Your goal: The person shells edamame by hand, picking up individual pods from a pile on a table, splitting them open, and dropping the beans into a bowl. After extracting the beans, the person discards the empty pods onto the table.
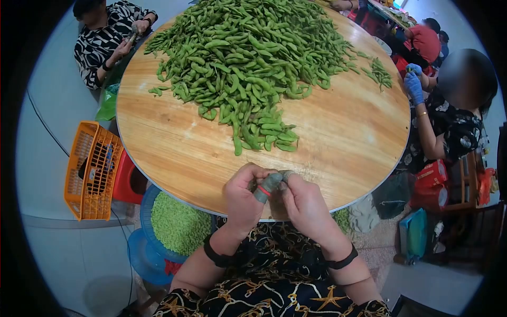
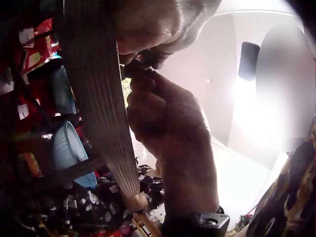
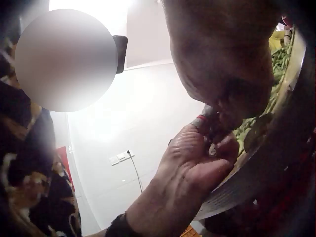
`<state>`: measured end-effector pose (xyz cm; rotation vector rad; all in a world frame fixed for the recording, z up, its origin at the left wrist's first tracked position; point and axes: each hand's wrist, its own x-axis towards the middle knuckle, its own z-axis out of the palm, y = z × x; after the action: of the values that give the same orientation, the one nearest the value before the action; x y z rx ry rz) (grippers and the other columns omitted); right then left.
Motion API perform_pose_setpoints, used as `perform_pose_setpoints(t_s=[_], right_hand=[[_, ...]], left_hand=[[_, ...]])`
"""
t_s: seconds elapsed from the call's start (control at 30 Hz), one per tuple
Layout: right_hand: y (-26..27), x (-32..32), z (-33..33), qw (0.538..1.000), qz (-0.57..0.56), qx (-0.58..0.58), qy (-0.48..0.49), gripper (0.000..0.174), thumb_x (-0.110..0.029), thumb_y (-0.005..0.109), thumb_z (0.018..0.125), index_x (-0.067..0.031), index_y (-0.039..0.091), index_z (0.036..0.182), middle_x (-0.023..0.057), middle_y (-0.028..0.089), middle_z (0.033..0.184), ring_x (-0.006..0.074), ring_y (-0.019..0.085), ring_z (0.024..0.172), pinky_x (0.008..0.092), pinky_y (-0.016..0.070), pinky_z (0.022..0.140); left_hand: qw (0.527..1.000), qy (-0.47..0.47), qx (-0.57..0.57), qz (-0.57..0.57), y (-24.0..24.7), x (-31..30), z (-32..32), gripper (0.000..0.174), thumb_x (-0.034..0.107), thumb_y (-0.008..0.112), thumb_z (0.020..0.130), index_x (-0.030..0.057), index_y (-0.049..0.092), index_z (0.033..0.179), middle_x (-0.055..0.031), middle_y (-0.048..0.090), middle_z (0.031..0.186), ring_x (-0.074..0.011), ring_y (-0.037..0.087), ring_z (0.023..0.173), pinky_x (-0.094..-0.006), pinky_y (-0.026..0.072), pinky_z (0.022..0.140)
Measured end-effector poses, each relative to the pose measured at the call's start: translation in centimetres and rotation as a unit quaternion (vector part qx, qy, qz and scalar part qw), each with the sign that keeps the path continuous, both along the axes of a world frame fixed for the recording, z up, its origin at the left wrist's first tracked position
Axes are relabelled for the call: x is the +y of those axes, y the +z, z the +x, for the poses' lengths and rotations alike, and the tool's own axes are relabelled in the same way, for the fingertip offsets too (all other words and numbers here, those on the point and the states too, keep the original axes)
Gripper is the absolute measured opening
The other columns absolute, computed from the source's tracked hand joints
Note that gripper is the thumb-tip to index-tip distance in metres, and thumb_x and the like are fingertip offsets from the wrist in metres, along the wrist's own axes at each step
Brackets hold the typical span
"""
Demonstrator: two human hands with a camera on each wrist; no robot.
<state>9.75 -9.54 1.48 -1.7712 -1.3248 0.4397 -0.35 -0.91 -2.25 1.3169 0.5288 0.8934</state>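
Observation:
Both hands meet over the near edge of the round wooden table (image 1: 174,150). A grey cover with a red band (image 1: 268,186) sits on the thumb of my left hand (image 1: 244,195), whose other fingers are curled in. My right hand (image 1: 308,203) has its thumb and bent fingers brought up against that thumb's tip. Between the fingertips is a small dull-green edamame pod (image 1: 285,173), mostly hidden by the fingers. In the left wrist view the right hand (image 2: 158,106) pinches close below the left one. A large heap of edamame pods (image 1: 248,58) lies ahead on the table.
Left of my lap, a blue basin (image 1: 148,211) holds shelled green beans (image 1: 177,224). An orange crate (image 1: 87,179) rests near a red stool (image 1: 127,177). A person in blue gloves (image 1: 414,87) sits right; another person (image 1: 108,39) sits left. A small pod pile (image 1: 378,73) lies right.

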Motion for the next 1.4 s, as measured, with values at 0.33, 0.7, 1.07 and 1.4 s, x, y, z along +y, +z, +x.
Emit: perform_pose_setpoints(t_s=[0.33,0.7,1.07,1.4], right_hand=[[0.0,-2.4,0.9,0.681,-0.078,0.715,0.138,0.018,-0.016,0.041,0.095,-0.0019,0.050,0.103,0.0000,0.047,0.070,0.0018,0.032,0.047,0.0147,0.0218,0.041],[-1.0,-1.4,0.2,0.996,0.087,0.024,0.003,0.011,-0.011,0.050,0.087,-0.0002,0.053,0.087,0.0139,0.052,0.061,0.0280,0.052,0.049,0.0336,0.0414,0.045],[0.2,-1.2,1.2,0.821,-0.063,0.568,0.008,0.020,-0.016,0.043,0.095,-0.0066,0.048,0.078,-0.0053,0.041,0.057,0.0015,0.033,0.045,0.0176,0.0234,0.039],[0.9,0.6,3.4,0.986,-0.089,0.141,-0.014,0.015,-0.016,0.055,0.086,-0.0013,0.059,0.088,0.0130,0.056,0.061,0.0190,0.054,0.054,0.0303,0.0437,0.053]], left_hand=[[0.915,-0.232,-0.182,-0.275,0.8,0.6,-1.1,0.014,0.011,0.062,0.081,0.0053,0.049,0.081,-0.0030,0.051,0.077,-0.0103,0.051,0.068,-0.0191,0.0402,0.058],[0.977,-0.154,-0.068,-0.132,1.0,0.0,-0.3,0.016,0.002,0.063,0.078,0.0040,0.050,0.088,-0.0019,0.051,0.082,-0.0088,0.050,0.074,-0.0201,0.0412,0.064],[0.986,-0.121,0.004,-0.118,0.8,-0.3,-0.6,0.018,-0.003,0.059,0.081,0.0024,0.052,0.097,-0.0003,0.052,0.089,-0.0044,0.050,0.073,-0.0167,0.0407,0.059],[0.993,-0.058,0.063,-0.080,1.1,0.8,-0.9,0.016,0.001,0.054,0.084,0.0004,0.059,0.099,-0.0002,0.058,0.077,-0.0049,0.053,0.071,-0.0204,0.0449,0.064]])
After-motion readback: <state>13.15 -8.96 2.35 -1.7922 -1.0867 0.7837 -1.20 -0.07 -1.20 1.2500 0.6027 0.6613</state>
